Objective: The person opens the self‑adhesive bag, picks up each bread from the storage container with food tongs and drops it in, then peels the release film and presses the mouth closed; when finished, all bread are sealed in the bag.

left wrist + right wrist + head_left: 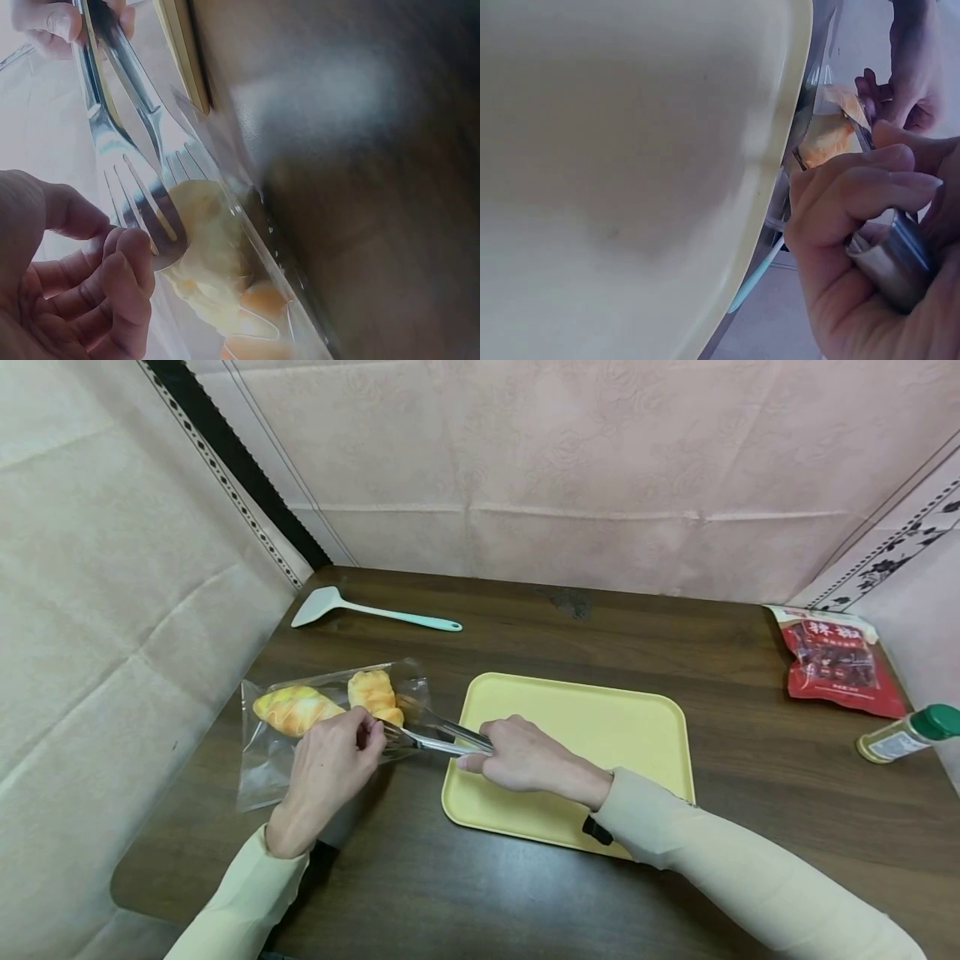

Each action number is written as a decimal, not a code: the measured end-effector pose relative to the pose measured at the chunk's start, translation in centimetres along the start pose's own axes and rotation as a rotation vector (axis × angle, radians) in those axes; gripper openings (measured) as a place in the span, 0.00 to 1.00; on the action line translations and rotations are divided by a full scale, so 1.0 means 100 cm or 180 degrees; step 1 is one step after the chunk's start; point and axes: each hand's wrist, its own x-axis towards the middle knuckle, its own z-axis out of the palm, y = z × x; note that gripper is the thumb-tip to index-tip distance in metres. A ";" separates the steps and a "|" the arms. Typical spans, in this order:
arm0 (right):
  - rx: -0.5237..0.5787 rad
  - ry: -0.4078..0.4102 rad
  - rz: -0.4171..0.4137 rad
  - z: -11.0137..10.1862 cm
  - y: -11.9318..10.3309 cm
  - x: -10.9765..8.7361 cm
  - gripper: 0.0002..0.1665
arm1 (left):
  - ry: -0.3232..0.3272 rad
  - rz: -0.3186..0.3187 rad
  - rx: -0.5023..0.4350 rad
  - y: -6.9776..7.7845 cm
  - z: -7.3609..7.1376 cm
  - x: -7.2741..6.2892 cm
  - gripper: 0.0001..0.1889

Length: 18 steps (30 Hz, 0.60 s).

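My right hand [528, 756] grips metal tongs [442, 746] with fork-shaped ends, over the left edge of a yellow tray [637, 727]. The tongs reach into the mouth of a clear plastic bag [258, 781]. Two bread rolls lie inside it: a long yellow-orange roll [296, 708] and a smaller golden roll [375, 693]. In the left wrist view, the fork ends [154, 206] stand on either side of the pale end of a roll [206, 225]. My left hand [330, 768] pinches the bag's edge with thumb and fingertips, right beside the near fork end.
A pale turquoise spatula [322, 603] lies at the back left of the brown wooden table [420, 893]. On the right are a red packet [840, 668] and a green-capped shaker bottle [900, 741], lying on its side. Pale cloth walls [570, 460] border the table.
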 end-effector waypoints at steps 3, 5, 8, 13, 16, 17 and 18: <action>-0.0039 -0.0004 0.0044 -0.002 0.000 -0.001 0.22 | 0.0013 -0.0003 -0.0004 0.000 0.000 0.000 0.11; -0.0068 0.0001 0.0074 -0.004 0.000 -0.002 0.22 | 0.0009 -0.0016 -0.0015 0.000 0.000 0.000 0.11; -0.0103 0.0018 0.0085 -0.005 0.001 -0.004 0.23 | -0.0006 -0.0039 -0.0020 0.000 0.000 0.000 0.11; -0.0154 0.0113 0.0065 -0.008 0.004 -0.014 0.23 | -0.0008 -0.0056 -0.0013 0.000 -0.001 0.000 0.11; -0.0152 0.0154 0.0082 -0.012 0.006 -0.023 0.22 | -0.0006 -0.0052 -0.0016 0.000 -0.001 0.000 0.11; -0.0140 0.0167 0.0091 -0.012 0.007 -0.026 0.22 | -0.0005 -0.0046 -0.0014 0.000 -0.002 -0.001 0.11; -0.0127 0.0177 0.0106 -0.014 0.009 -0.029 0.22 | -0.0007 -0.0041 -0.0016 0.000 -0.002 -0.001 0.11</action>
